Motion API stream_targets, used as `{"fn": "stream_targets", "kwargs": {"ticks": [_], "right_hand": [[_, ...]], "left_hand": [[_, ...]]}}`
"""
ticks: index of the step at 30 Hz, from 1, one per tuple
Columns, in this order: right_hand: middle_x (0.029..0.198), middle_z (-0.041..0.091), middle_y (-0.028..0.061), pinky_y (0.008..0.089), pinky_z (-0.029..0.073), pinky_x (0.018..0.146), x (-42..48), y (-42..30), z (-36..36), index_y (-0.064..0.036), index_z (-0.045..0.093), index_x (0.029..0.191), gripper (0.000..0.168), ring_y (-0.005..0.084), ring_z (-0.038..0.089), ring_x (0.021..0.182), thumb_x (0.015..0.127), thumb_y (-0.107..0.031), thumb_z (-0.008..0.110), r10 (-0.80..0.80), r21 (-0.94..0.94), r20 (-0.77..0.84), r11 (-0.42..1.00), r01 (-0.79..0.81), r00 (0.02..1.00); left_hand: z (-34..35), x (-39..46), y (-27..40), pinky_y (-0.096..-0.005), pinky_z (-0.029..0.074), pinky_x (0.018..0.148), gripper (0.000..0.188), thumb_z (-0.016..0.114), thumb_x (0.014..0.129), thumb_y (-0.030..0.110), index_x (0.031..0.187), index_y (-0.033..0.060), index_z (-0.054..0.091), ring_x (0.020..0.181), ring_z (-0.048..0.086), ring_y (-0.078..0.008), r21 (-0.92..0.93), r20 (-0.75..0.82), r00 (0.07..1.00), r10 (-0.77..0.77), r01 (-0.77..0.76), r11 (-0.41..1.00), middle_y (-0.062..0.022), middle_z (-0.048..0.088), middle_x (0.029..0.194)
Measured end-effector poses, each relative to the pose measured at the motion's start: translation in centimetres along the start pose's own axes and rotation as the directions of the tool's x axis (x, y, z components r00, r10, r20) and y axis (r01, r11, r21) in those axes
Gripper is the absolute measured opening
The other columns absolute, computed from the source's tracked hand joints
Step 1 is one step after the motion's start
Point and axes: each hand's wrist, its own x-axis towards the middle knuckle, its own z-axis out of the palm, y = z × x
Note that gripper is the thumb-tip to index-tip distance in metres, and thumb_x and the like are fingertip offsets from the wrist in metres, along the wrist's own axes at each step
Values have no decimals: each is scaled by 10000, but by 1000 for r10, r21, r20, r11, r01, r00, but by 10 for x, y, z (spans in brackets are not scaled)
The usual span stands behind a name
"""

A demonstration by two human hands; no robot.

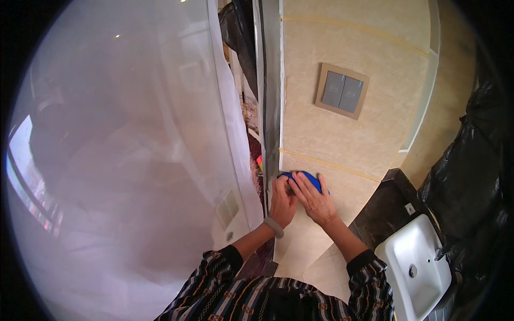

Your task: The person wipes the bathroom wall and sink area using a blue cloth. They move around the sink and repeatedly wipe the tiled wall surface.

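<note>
Both hands are on a beige tiled wall (pixel 345 144), close to the grey door frame edge. A blue cloth (pixel 311 179) lies against the tile. My right hand (pixel 315 198) presses it flat with spread fingers. My left hand (pixel 283 200) is beside it, fingers bent at the cloth's left end; what its fingertips hold is partly hidden. A grey band circles my left wrist. Yellowish joint lines cross the tile above my hands, and a double wall switch (pixel 342 91) with a tan frame is higher up.
A door or panel (pixel 140 160) covered with translucent white sheeting fills the left side. The grey door frame (pixel 271 100) stands beside a narrow gap. At lower right is a white washbasin (pixel 417 269) with a dark tap; black plastic sheeting (pixel 474 168) hangs beyond it.
</note>
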Motion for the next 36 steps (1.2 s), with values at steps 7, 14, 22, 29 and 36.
{"fn": "stream_targets", "kwargs": {"ticks": [7,14,22,29,36], "right_hand": [[1484,375,8,575,182,1101,15,38,-50,-169,420,1408,568,150,324,1385,852,-199,528,116,59,-209,993,-105,971],[1412,467,58,445,243,1099,-8,71,-77,-142,559,1246,441,200,430,1297,810,-187,517,60,84,-296,996,-37,953],[1403,493,11,397,251,1076,-71,73,-25,-198,544,1279,398,145,471,1263,891,-251,476,80,-89,-298,990,-111,951],[1381,513,47,412,250,1083,7,149,-120,-162,586,1203,343,194,469,1281,870,-183,507,205,106,-564,979,-177,800],[1383,514,77,408,227,1078,-50,96,-49,-149,561,1165,296,191,470,1278,889,-202,466,171,33,-373,985,-172,912]], "left_hand": [[-1,45,62,-375,444,841,480,573,786,-26,1242,2,425,1002,494,-314,230,-107,962,251,-222,948,-192,405,1177],[6,57,90,-424,482,819,437,606,726,27,1156,22,523,967,538,-371,356,119,941,317,-339,871,-164,515,1089],[60,18,59,-412,488,849,443,596,774,37,1211,5,536,1020,559,-362,199,92,910,404,-415,888,-190,537,1117],[49,117,172,-387,489,781,502,620,730,10,1223,-1,521,927,567,-355,261,-167,796,582,-534,804,-174,569,1104],[78,49,95,-431,463,843,521,662,765,102,1241,-26,492,950,573,-378,319,-40,813,580,-540,779,-197,583,1101]]}}
